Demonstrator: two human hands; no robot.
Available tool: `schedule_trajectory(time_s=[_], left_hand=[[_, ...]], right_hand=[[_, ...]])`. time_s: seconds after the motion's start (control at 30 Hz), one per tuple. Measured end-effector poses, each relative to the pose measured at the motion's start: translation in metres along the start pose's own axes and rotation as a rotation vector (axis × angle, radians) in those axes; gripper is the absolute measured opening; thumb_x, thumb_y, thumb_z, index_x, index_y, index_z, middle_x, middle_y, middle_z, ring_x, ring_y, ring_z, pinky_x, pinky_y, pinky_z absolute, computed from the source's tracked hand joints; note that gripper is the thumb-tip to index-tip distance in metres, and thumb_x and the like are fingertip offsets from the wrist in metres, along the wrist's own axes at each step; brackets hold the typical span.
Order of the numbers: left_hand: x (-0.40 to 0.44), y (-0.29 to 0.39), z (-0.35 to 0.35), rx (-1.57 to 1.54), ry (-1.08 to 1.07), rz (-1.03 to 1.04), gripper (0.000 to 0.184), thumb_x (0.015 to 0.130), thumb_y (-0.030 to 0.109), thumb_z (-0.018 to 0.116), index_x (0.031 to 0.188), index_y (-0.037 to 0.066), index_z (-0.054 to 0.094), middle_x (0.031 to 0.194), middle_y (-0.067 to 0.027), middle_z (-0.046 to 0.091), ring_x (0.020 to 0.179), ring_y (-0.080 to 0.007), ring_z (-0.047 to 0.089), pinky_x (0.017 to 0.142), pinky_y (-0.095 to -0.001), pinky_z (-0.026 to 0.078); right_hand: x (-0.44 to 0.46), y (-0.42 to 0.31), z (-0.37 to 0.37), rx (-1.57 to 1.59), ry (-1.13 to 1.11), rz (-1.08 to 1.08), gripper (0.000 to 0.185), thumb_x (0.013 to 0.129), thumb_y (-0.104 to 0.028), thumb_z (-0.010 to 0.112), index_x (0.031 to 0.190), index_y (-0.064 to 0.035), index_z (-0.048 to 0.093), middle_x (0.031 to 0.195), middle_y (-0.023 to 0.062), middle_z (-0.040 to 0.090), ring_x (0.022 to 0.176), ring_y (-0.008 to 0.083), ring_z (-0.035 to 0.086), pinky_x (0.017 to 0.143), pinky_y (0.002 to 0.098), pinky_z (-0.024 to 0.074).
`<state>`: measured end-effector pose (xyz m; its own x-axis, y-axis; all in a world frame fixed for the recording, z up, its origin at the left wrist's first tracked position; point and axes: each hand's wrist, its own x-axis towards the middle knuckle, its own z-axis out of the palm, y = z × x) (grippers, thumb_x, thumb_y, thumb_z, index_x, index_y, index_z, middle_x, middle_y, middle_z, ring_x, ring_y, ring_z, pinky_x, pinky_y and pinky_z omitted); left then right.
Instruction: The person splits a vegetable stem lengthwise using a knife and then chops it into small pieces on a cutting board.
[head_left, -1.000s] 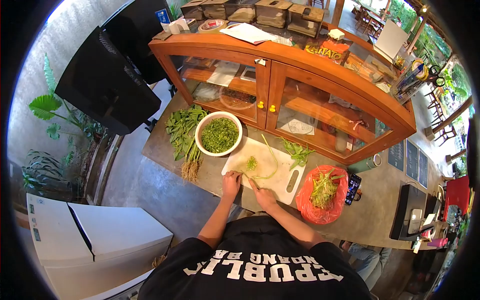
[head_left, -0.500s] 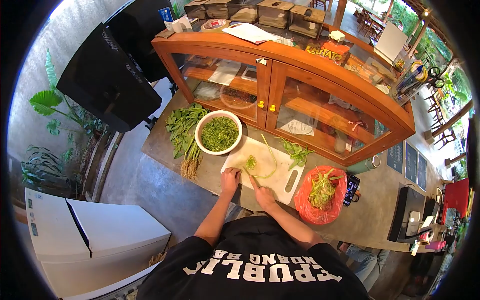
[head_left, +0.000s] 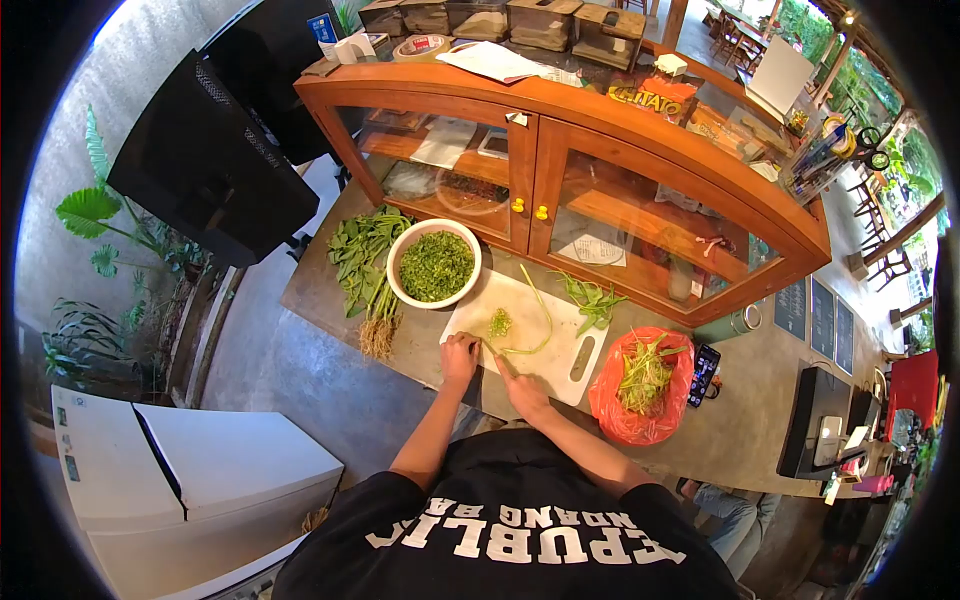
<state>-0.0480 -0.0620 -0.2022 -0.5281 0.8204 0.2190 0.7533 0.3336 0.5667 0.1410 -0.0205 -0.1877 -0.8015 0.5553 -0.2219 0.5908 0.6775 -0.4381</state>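
My left hand (head_left: 460, 357) is closed at the near left edge of the white cutting board (head_left: 568, 378), its fingers around the end of a long green stem. That stem (head_left: 547, 325) curves across the board. My right hand (head_left: 524, 393) grips a knife (head_left: 490, 348), index finger stretched along it, the blade pointing toward my left fingers. Small chopped green pieces (head_left: 500, 322) lie in a heap just beyond the blade. A white bowl (head_left: 393, 278) full of chopped greens stands at the board's far left. Leafy sprigs (head_left: 592, 300) rest at its far right corner.
A bunch of leafy greens with roots (head_left: 378, 335) lies left of the bowl. Right of the board sit a red plastic bag (head_left: 610, 410) holding trimmings and a phone (head_left: 704, 375). A wooden glass-door cabinet (head_left: 533, 190) stands behind. A person's jeans-clad leg (head_left: 735, 530) shows at lower right.
My right hand and the knife have shifted slightly left, closer to my left hand. The view has also moved a little; the other things lie as before.
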Motion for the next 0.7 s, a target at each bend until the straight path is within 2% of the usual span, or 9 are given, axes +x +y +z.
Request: schedule_trajectory(time_s=[0.2, 0.3, 0.37, 0.7], left_hand=[[0.003, 0.002, -0.007, -0.023, -0.014, 0.011, 0.008, 0.079, 0.010, 0.072, 0.086, 0.007, 0.075, 0.093, -0.0077, 0.069, 0.091, -0.0304, 0.061, 0.082, -0.0417, 0.048], [0.005, 0.001, -0.006, 0.011, 0.007, 0.062, 0.007, 0.079, 0.008, 0.072, 0.085, 0.005, 0.075, 0.089, -0.0118, 0.070, 0.086, -0.0330, 0.062, 0.079, -0.0423, 0.051], [0.003, -0.001, -0.004, 0.013, -0.017, 0.021, 0.008, 0.079, 0.010, 0.073, 0.086, 0.007, 0.075, 0.091, -0.0074, 0.069, 0.090, -0.0306, 0.061, 0.082, -0.0416, 0.049], [0.002, 0.000, -0.004, 0.002, 0.012, 0.060, 0.007, 0.079, 0.009, 0.072, 0.085, 0.007, 0.074, 0.089, -0.0082, 0.068, 0.086, -0.0309, 0.061, 0.078, -0.0421, 0.049]], right_hand=[[0.011, -0.003, 0.010, -0.084, -0.006, 0.014, 0.079, 0.086, -0.003, 0.051, 0.157, -0.0178, 0.021, 0.074, 0.0230, 0.067, 0.067, 0.0375, 0.069, 0.064, 0.0498, 0.0561], [0.023, -0.006, 0.003, -0.084, 0.025, 0.009, 0.080, 0.085, -0.003, 0.051, 0.157, -0.0187, 0.020, 0.075, 0.0214, 0.068, 0.068, 0.0358, 0.069, 0.063, 0.0486, 0.0563], [0.023, -0.008, 0.001, -0.105, 0.042, -0.001, 0.080, 0.085, -0.003, 0.051, 0.157, -0.0177, 0.020, 0.073, 0.0206, 0.068, 0.066, 0.0352, 0.069, 0.062, 0.0477, 0.0563], [0.009, 0.001, 0.008, -0.091, 0.055, -0.012, 0.082, 0.082, -0.001, 0.051, 0.157, -0.0171, 0.020, 0.072, 0.0210, 0.067, 0.065, 0.0354, 0.068, 0.064, 0.0480, 0.0562]])
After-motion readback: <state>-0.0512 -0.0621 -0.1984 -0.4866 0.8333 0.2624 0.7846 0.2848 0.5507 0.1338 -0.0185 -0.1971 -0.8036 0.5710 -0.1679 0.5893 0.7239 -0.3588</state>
